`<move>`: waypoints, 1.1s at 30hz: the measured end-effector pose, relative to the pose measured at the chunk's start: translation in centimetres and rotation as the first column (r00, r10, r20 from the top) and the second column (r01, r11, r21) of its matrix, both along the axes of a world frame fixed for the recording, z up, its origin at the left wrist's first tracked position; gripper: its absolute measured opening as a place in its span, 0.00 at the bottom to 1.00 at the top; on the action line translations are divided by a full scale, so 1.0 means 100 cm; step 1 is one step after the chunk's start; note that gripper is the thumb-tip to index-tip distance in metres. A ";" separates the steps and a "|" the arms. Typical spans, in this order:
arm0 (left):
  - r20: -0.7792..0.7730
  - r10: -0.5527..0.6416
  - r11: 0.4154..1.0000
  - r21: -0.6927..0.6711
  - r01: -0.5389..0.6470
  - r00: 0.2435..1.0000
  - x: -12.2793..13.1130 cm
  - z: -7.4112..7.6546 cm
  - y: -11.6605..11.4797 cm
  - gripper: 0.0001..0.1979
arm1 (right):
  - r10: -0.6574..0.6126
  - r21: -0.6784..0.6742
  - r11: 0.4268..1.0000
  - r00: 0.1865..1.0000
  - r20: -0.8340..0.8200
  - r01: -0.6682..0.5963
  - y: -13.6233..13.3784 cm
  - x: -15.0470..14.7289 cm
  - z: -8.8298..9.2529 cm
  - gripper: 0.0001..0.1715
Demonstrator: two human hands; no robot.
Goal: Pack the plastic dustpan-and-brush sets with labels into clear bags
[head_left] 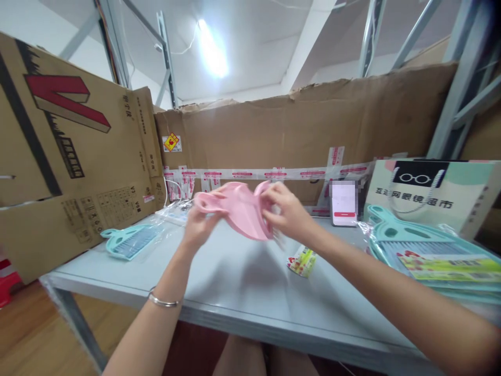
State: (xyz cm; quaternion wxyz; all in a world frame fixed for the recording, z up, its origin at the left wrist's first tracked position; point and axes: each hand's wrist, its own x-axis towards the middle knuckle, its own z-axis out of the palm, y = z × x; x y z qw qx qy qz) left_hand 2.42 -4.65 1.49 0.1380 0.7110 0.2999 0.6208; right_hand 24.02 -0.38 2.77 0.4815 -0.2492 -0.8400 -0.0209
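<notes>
Pink dustpan (239, 210) is hanging in the air above the grey table (235, 284), between the two hands. The left hand (199, 222) is gripping its handle end from below, and the right hand (284, 211) is pinching the opposite edge with curled fingers. Both forearms are reaching forward, with the wrists bending inward. It is looking smooth, pale pink, tilted and a little blurred. A teal brush (129, 241) is lying on the table, well apart to the left.

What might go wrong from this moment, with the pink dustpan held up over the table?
Both the left hand and right hand hold the pink dustpan in mid-air; a slip could drop it onto the table. The right forearm passes near the printed card and might brush it aside.
</notes>
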 end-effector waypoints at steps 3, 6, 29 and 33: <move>-0.039 0.329 0.940 0.104 -0.324 0.943 -0.033 -0.011 -0.004 0.14 | -0.024 0.004 1.000 0.999 0.035 0.024 0.020 0.004 -0.007 0.06; -0.332 0.491 0.871 0.164 -0.463 0.806 -0.051 -0.030 -0.005 0.12 | -0.039 -0.060 0.996 0.932 0.360 0.065 0.038 -0.004 -0.028 0.09; -0.962 0.255 0.758 0.137 -0.638 0.097 -0.032 -0.050 0.053 0.13 | 0.038 -0.227 0.969 0.843 0.537 0.101 0.072 0.013 -0.085 0.35; -0.881 0.454 0.708 0.267 -0.653 0.132 -0.008 -0.032 0.038 0.15 | -0.067 -0.260 0.958 0.975 0.211 0.122 0.046 0.084 -0.062 0.21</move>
